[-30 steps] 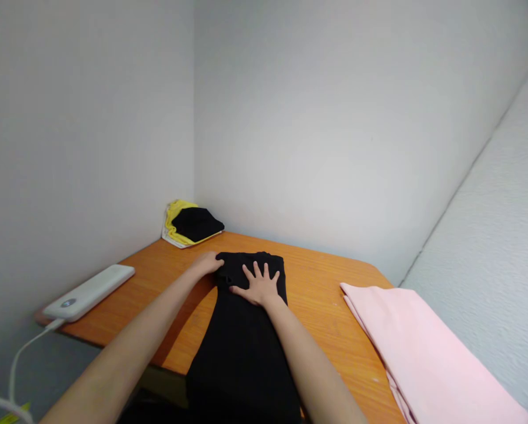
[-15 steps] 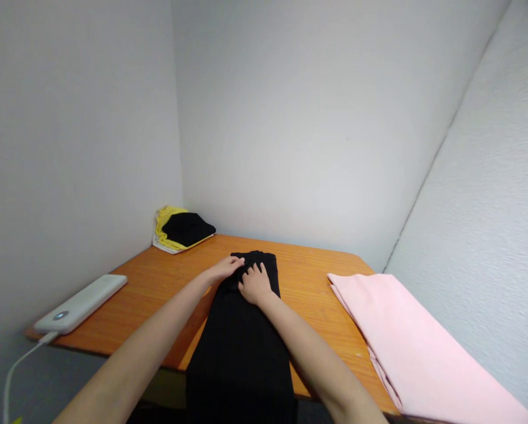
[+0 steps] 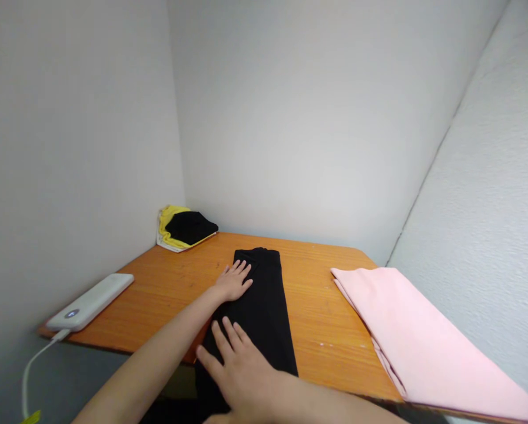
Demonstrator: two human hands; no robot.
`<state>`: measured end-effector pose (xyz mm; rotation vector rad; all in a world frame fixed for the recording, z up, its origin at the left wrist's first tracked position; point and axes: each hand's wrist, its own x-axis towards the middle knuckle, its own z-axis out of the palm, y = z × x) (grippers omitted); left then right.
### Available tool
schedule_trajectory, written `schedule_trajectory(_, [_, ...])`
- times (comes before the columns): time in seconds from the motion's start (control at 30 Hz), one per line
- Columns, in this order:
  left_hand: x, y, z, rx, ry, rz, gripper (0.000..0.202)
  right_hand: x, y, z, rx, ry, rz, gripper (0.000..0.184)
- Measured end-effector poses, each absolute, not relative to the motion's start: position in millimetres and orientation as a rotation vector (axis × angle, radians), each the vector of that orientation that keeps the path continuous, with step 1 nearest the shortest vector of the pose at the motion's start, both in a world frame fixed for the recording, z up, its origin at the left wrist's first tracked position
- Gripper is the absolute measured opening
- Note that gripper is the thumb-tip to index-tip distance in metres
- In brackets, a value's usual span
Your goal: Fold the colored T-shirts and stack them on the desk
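Left hand [image 3: 232, 281] open, palm down, fingers spread, resting on the left edge of one folded black garment [image 3: 257, 312]; right hand [image 3: 241, 371] open, also flat, on its near end, well apart from the left. Garment lengthwise on an orange wooden table [image 3: 316, 294]. Right of it, one folded pink cloth [image 3: 422, 335]; left, one white power bank [image 3: 89, 301] with cable [image 3: 36, 365]; far corner, one pile of folded cloth [image 3: 186, 228], black atop yellow.

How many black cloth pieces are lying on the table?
2: a long folded black garment under the left hand and right hand, and a black cloth on the yellow cloth in the far corner. Others may be hidden in that pile.
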<state>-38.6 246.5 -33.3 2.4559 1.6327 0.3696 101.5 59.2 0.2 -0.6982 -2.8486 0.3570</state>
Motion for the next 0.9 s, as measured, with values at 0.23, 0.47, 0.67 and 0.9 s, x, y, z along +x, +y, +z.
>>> schedule_trajectory(0.23, [-40, 208, -4, 2.486, 1.679, 0.856, 0.052, 139, 13, 0, -0.292, -2.949, 0.682, 0.045])
schedule_trajectory(0.47, [-90, 31, -45, 1.64, 1.761, 1.799, 0.026, 245, -6, -5, -1.071, -2.575, 0.132, 0.056])
schedule_trajectory(0.67, [-78, -8, -118, 1.263, 1.778, 1.453, 0.042, 260, 6, -50, -1.089, -2.547, -0.433, 0.078])
schedule_trajectory(0.9, [-62, -5, -77, 1.205, 1.42, 1.147, 0.041, 233, 23, -54, -1.015, -2.568, -0.57, 0.069])
